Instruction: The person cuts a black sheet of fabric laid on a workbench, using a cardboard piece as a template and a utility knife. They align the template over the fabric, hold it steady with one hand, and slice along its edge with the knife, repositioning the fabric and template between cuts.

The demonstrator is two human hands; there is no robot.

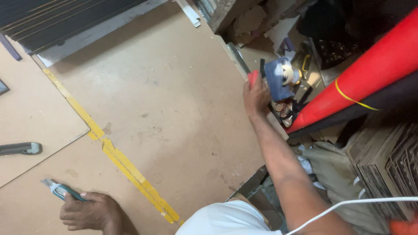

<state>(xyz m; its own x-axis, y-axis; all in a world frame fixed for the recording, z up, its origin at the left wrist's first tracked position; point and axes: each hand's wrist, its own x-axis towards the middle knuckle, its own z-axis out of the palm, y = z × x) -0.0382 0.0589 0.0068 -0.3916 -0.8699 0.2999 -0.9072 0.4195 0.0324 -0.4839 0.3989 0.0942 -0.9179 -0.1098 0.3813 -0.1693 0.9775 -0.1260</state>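
My right hand [256, 96] reaches out past the right edge of the brown board [174, 100] and grips a tape dispenser [278, 78] with a red handle, a blue body and a roll of tape. My left hand [89, 212] rests on the board at the lower left, closed around a teal utility knife [58, 189] whose tip points up-left. A long strip of yellow tape [117, 156] runs diagonally across the board between the two hands.
A grey utility knife [19, 149] lies on a second board at the left. A red roll [370, 74] leans at the right above stacked corrugated cardboard [387, 165]. A white cable [348, 203] crosses the lower right. Dark slatted panels [56, 19] lie at top left.
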